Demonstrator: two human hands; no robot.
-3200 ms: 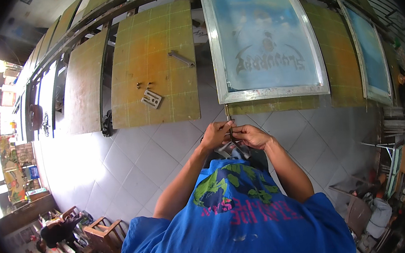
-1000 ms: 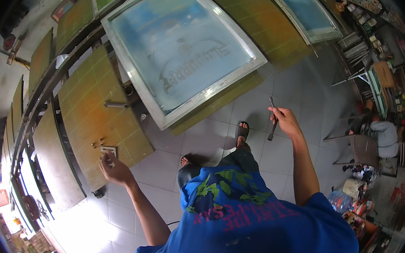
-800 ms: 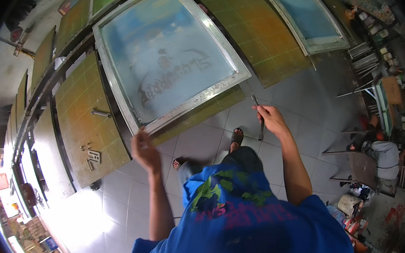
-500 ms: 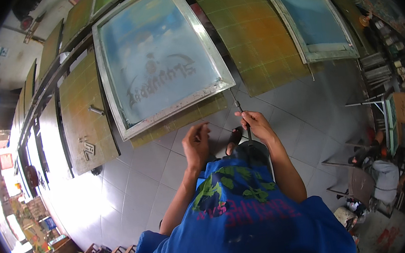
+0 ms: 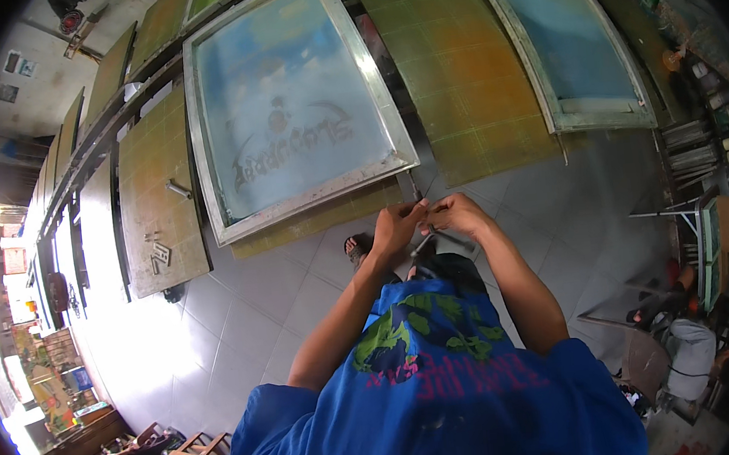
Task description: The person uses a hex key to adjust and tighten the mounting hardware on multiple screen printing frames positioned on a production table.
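My left hand [image 5: 398, 228] and my right hand [image 5: 460, 216] meet in front of my body, fingers closed and almost touching, just below the near right corner of a metal-framed printing screen [image 5: 392, 169]. A thin dark metal rod [image 5: 415, 186] runs from under that corner down to my fingers. Both hands pinch at it, though the fingers hide much of the grip. Below my hands a grey metal bar [image 5: 423, 245] shows partly; whether it belongs to the rod I cannot tell. The screen has a pale blue mesh with a dark reddish-grey design and lies on a rack.
Yellow-green boards [image 5: 464, 77] line the rack. Another framed blue screen [image 5: 579, 40] lies at the right. On a left board rest a metal bolt-like piece [image 5: 177, 190] and several small metal parts [image 5: 159, 254]. A bag-like grey bundle [image 5: 691, 358] and a stool [image 5: 202, 454] stand on the tiled floor.
My left hand has moved right and forward to join my right hand at the rod. My right hand has changed its hold on the rod. A sandalled foot has appeared further left.
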